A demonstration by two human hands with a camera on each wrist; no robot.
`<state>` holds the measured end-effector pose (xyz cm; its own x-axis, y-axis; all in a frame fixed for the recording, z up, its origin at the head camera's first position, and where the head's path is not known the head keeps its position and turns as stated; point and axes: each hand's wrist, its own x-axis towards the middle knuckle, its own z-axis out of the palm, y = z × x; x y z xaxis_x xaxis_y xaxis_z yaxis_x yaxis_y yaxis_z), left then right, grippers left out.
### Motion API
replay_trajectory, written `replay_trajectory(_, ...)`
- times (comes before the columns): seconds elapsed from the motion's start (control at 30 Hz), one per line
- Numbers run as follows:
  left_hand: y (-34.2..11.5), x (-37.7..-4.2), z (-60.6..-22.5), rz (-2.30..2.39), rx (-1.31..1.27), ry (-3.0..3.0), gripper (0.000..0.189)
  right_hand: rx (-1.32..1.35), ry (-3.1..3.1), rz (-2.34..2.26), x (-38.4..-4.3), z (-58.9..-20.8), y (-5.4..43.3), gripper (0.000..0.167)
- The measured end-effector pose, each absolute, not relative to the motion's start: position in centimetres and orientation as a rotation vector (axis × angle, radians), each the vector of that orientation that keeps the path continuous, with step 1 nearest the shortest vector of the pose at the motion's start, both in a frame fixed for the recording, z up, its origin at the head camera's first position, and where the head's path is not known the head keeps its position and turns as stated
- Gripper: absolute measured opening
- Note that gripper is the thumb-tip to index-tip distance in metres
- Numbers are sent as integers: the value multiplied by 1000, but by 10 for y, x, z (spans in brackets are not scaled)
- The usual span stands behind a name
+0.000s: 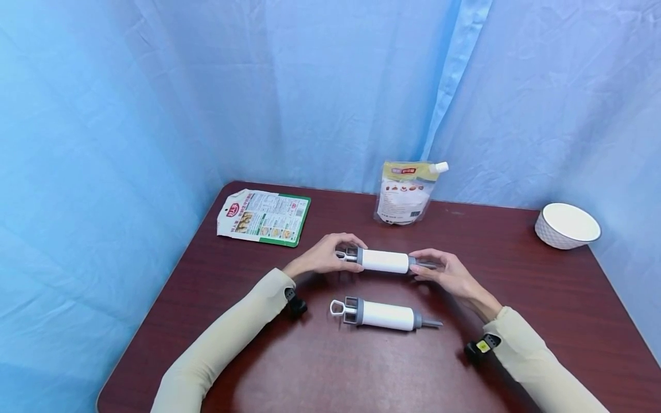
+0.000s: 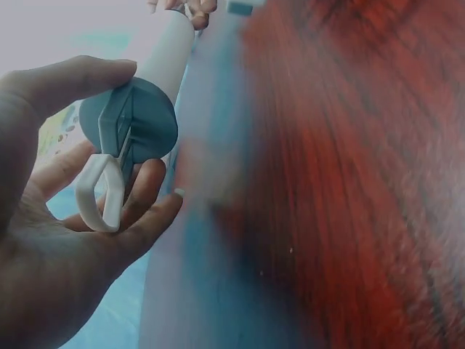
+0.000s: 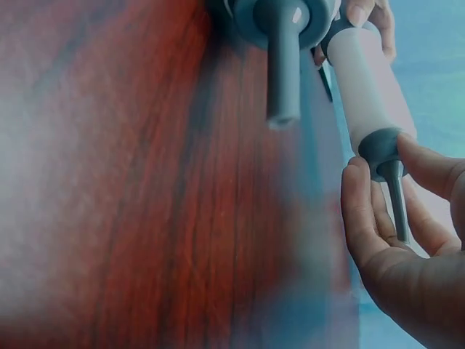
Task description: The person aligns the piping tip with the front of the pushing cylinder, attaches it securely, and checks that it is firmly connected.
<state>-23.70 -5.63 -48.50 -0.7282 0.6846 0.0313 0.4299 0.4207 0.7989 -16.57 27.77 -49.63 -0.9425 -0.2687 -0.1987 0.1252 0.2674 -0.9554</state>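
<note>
Both hands hold a white sausage stuffer (image 1: 385, 261), a syringe-like tube with grey end caps, level above the table. My left hand (image 1: 333, 253) grips the grey collar at its handle end; in the left wrist view the white loop handle (image 2: 89, 190) lies in front of the palm. At the other end, my right hand (image 1: 445, 273) pinches the grey cap, and the thin grey nozzle (image 3: 397, 203) points in toward the palm. A second sausage stuffer (image 1: 388, 315) of the same kind lies on the table nearer the body, its nozzle to the right.
A flat green-and-white packet (image 1: 265, 217) lies at the back left of the dark red table (image 1: 289, 367). Against the curtain (image 1: 335, 97) stands a spouted pouch (image 1: 405, 195) with a white cap. A white patterned bowl (image 1: 567, 226) sits at the right back edge.
</note>
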Motion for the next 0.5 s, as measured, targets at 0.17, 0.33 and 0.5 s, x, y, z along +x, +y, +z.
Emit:
replay_trajectory(0.17, -57, -243, -487, 1181, 930, 2382, 42, -105, 2199, -1718, -175, -502, 278, 52)
replay_trajectory(0.33, -56, -247, -486, 1155, 906, 2400, 41, -43, 2156, -1703, -184, -503, 278, 54)
replay_trajectory(0.5, -54, -251, -487, 1130, 920, 2413, 43, -57, 2152, -1706, -189, -504, 278, 55)
